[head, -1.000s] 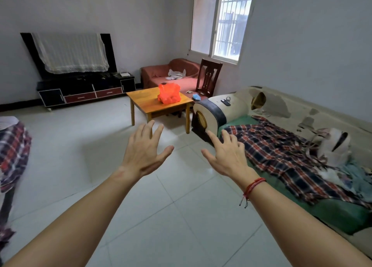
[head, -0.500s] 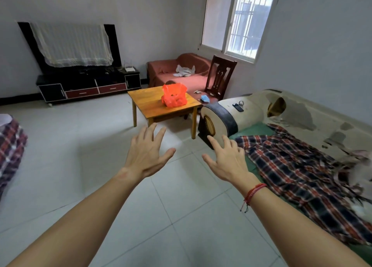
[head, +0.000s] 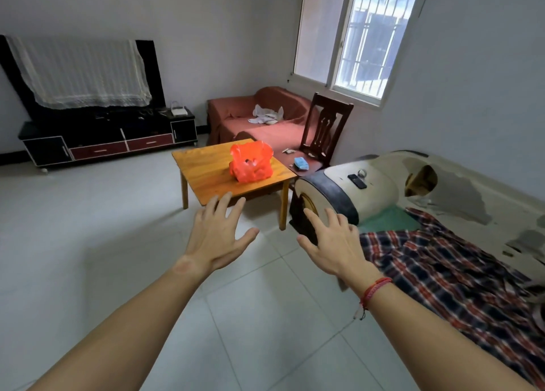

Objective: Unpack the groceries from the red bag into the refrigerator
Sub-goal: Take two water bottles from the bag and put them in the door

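A red plastic bag [head: 250, 162] stands upright on a small wooden table [head: 206, 169] in the middle of the room, its top bunched and partly open. My left hand [head: 219, 237] is stretched out in front of me with fingers spread, empty, short of the table's near edge. My right hand [head: 333, 240] is held out beside it, also spread and empty, with a red string bracelet on the wrist. Both hands are well apart from the bag. No refrigerator is in view.
A worn sofa [head: 442, 202] with a plaid cloth [head: 442, 267] runs along the right. A dark wooden chair [head: 324, 131] and a red sofa [head: 259, 116] stand behind the table. A black TV stand [head: 106, 137] lines the far wall. Pale tiled floor [head: 88, 228] lies between.
The table and the red bag have grown larger and nearer as I move toward them. Both hands stay stretched out, spread and empty.
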### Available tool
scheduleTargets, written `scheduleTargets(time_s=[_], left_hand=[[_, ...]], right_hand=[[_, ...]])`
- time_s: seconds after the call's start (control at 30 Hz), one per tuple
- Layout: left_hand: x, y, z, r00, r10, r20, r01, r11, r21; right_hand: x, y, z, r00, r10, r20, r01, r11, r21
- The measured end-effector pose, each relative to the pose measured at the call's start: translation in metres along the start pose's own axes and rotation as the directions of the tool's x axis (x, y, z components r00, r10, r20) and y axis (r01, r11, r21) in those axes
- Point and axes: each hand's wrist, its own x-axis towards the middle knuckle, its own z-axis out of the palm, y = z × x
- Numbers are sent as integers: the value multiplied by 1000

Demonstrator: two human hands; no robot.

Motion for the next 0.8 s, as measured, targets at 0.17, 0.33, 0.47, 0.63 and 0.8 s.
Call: scheduleTargets(time_s=[0.17, 0.33, 0.47, 0.63, 0.8], left_hand=[[77, -12, 25, 1000, 3, 29, -3, 1000, 2], [150, -20, 57, 999, 7, 41, -6, 1000, -5], [225, -29, 87, 999, -18, 51, 18, 1000, 8], [322, -37, 118, 998, -39, 56, 38, 999, 16], [397, -49, 146, 989, -106, 98, 103, 994, 32]], right_hand=[[83, 12, 4, 1000, 11, 8, -11, 1000, 20], [164, 32, 23, 1000, 13, 12, -13, 1000, 24], [244, 52, 43, 1000, -4, 14, 3, 1000, 24], [343, 78, 54, 999, -26, 32, 25, 999, 46], [427, 89, 68, 994, -87, 69, 84, 996, 38]])
